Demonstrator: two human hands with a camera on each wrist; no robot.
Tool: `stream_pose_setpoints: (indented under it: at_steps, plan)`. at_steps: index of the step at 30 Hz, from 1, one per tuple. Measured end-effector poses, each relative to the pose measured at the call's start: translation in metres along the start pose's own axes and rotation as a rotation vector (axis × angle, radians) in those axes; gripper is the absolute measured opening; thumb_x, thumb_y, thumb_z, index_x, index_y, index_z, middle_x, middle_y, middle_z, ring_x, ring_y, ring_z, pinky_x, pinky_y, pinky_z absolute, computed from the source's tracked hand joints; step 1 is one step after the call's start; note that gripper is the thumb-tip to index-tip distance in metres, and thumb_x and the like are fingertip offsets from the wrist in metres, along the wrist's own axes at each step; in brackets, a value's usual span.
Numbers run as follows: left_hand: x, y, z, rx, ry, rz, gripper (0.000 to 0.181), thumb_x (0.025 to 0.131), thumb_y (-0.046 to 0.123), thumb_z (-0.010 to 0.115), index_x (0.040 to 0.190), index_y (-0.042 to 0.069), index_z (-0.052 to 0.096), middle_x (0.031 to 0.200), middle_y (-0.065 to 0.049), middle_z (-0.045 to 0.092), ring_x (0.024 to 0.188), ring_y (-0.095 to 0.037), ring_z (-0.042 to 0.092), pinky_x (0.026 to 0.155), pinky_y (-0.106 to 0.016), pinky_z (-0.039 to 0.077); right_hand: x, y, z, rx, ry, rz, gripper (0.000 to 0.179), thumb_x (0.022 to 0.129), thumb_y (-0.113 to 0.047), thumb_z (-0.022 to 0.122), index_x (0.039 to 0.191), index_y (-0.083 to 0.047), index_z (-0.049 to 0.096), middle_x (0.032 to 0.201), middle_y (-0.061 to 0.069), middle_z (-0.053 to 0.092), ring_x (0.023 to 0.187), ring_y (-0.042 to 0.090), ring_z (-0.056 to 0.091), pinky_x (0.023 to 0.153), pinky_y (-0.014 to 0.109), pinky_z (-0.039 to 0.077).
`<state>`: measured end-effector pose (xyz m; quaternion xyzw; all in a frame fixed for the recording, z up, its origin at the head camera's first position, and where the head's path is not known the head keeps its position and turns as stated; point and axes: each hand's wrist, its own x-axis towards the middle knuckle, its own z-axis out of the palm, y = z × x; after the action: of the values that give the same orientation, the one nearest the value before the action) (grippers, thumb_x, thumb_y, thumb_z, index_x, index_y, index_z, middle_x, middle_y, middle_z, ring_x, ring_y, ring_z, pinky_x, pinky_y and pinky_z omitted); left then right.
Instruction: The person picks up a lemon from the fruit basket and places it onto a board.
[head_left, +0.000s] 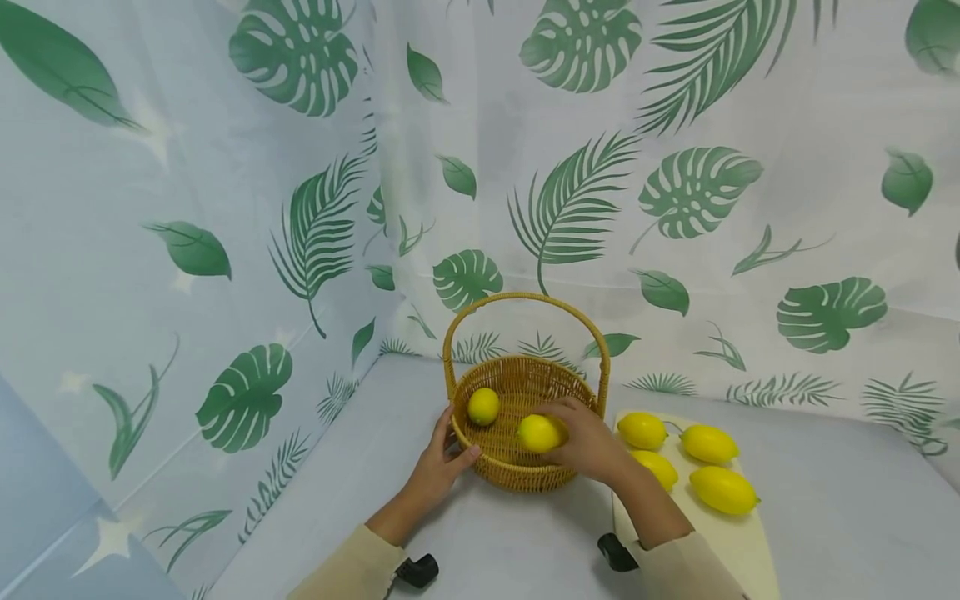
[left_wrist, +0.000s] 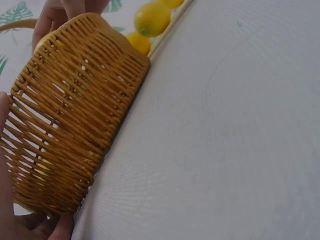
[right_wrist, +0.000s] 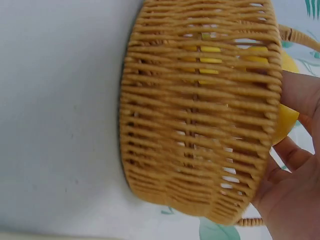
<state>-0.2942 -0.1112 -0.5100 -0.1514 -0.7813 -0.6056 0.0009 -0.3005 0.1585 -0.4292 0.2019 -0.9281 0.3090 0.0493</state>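
Note:
A brown wicker basket (head_left: 525, 479) with a tall arched handle stands on the table. My left hand (head_left: 438, 468) grips its left side, thumb at the rim and fingers against the outside. Over the basket's right part, my right hand (head_left: 588, 442) holds a yellow lemon (head_left: 538, 434) at or just inside the rim. Another lemon (head_left: 483, 406) lies inside at the left. In the right wrist view the basket wall (right_wrist: 200, 115) partly hides the held lemon (right_wrist: 286, 122) and the right hand (right_wrist: 295, 195). Weave (left_wrist: 85, 115) fills the left side of the left wrist view.
Right of the basket lies a cream-coloured board (head_left: 723, 546) bearing several lemons (head_left: 723, 490). A white leaf-printed curtain (head_left: 487, 225) rises behind and to the left of the table. Black devices (head_left: 418, 572) sit by both wrists.

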Motion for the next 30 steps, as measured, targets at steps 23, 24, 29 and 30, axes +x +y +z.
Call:
stream_pose_setpoints:
  at_steps: [23, 24, 29, 30]
  plan:
    - [-0.011, 0.025, -0.006, -0.007, -0.030, 0.011, 0.090, 0.095, 0.037, 0.064, 0.158, 0.015, 0.003, 0.154, -0.027, 0.021, 0.137, -0.040, 0.033, 0.107, -0.050, 0.035, -0.034, 0.007, -0.034, 0.010, 0.058, -0.058, 0.063, 0.074, -0.012, 0.085, 0.131, -0.025, 0.061, 0.128, -0.001, 0.049, 0.117, 0.029, 0.051, 0.096, 0.055, 0.045]
    - [-0.011, 0.025, -0.006, -0.009, -0.031, 0.014, 0.090, 0.095, 0.037, 0.064, 0.158, 0.015, 0.003, 0.154, -0.026, 0.021, 0.137, -0.040, 0.032, 0.107, -0.050, 0.035, -0.035, 0.008, -0.035, 0.008, 0.062, -0.065, 0.063, 0.074, -0.012, 0.086, 0.131, -0.024, 0.061, 0.128, 0.000, 0.049, 0.116, 0.030, 0.051, 0.096, 0.055, 0.045]
    - [-0.010, 0.026, -0.007, -0.005, -0.036, 0.019, 0.090, 0.095, 0.037, 0.064, 0.158, 0.016, 0.003, 0.155, -0.026, 0.021, 0.137, -0.040, 0.032, 0.106, -0.048, 0.036, -0.045, 0.013, -0.042, 0.002, 0.082, -0.071, 0.064, 0.073, -0.012, 0.086, 0.130, -0.022, 0.061, 0.127, 0.001, 0.050, 0.114, 0.030, 0.053, 0.093, 0.055, 0.047]
    - [-0.009, 0.026, -0.007, -0.004, -0.037, 0.016, 0.090, 0.095, 0.037, 0.064, 0.158, 0.016, 0.002, 0.154, -0.026, 0.021, 0.137, -0.040, 0.033, 0.106, -0.047, 0.037, -0.047, 0.013, -0.043, 0.000, 0.084, -0.075, 0.064, 0.073, -0.011, 0.086, 0.130, -0.022, 0.060, 0.126, 0.001, 0.050, 0.113, 0.029, 0.053, 0.092, 0.054, 0.048]
